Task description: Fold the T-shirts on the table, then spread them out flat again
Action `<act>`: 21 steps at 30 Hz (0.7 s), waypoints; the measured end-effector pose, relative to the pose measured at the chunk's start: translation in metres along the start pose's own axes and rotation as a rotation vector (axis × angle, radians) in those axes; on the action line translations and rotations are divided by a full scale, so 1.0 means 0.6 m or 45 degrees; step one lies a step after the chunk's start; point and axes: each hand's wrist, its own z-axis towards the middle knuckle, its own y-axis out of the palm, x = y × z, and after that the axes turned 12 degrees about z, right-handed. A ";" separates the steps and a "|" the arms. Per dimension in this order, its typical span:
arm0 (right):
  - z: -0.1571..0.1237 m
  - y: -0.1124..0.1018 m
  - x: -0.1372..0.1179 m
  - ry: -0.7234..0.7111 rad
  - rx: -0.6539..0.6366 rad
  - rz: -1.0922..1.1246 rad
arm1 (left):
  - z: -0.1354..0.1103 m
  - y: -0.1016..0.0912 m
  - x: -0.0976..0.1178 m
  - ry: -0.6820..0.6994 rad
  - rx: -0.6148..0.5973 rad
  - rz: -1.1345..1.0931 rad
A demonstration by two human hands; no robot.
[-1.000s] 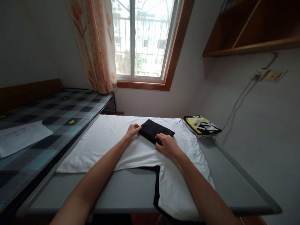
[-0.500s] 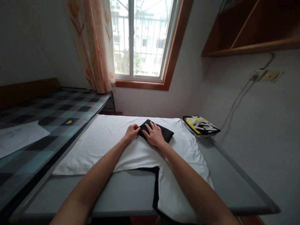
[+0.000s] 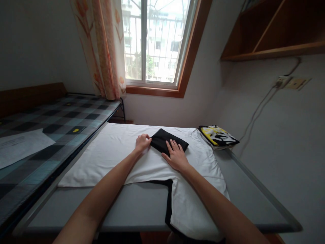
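Note:
A small folded black cloth point(image 3: 165, 139) lies on a white garment point(image 3: 114, 152) spread over the grey table point(image 3: 127, 210). My left hand point(image 3: 142, 142) is closed, pinching the black cloth's left corner. My right hand point(image 3: 176, 156) lies flat with fingers spread, its fingertips pressing the near edge of the black cloth. The white garment has a black trim that hangs over the table's front edge.
A folded yellow, black and white cloth point(image 3: 217, 135) sits at the table's far right by the wall. A bed with a checked cover point(image 3: 58, 125) and a sheet of paper point(image 3: 20, 145) stands at the left. A window, a curtain and a wooden shelf are above.
My right hand slid from the cloth's near right edge onto its top, then drew back toward me to the near edge. My left hand kept its pinch on the left corner.

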 end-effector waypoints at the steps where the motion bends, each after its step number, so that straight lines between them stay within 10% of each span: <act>1: -0.006 0.000 0.005 -0.001 0.004 0.009 | -0.003 -0.001 0.001 0.006 0.010 0.054; 8: -0.022 0.003 0.014 -0.002 0.030 0.072 | -0.041 -0.014 0.030 0.452 0.352 0.212; 12: -0.016 -0.006 0.014 -0.025 0.089 0.158 | -0.058 -0.008 0.045 0.937 0.168 0.207; 21: -0.008 -0.018 0.089 0.279 0.101 0.137 | -0.058 0.007 0.034 0.784 -0.179 0.342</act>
